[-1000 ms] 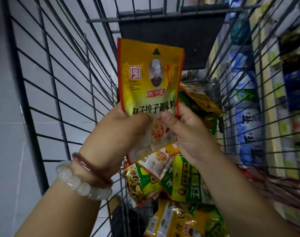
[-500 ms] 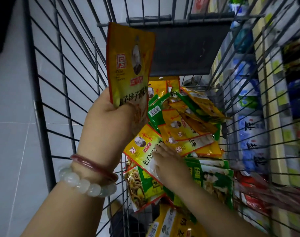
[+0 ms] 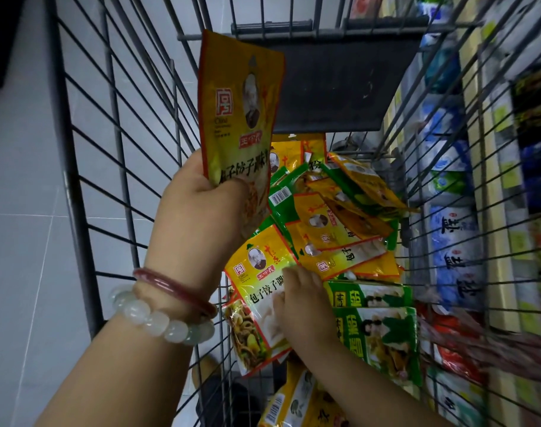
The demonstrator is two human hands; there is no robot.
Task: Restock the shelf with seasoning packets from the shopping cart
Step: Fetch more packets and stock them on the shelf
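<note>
On the yellow packet point(image 3: 241, 118) you held up at twelve o'clock, a red square seal sat above small pale lettering too blurred to read, a red banner lay under the portrait, and large dark characters showing 子饺子调 ran across the lower part, cut off at both ends. The second yellow packet point(image 3: 260, 285), at six o'clock from the first, carried the same red seal and banner and read 包子饺子调 before your fingers covered the rest. A barcode stood on the green packet point(image 3: 283, 200) at three o'clock from your raised packet, its digits illegible. Green packets point(image 3: 383, 331) at four o'clock bore large characters you could not make out.
</note>
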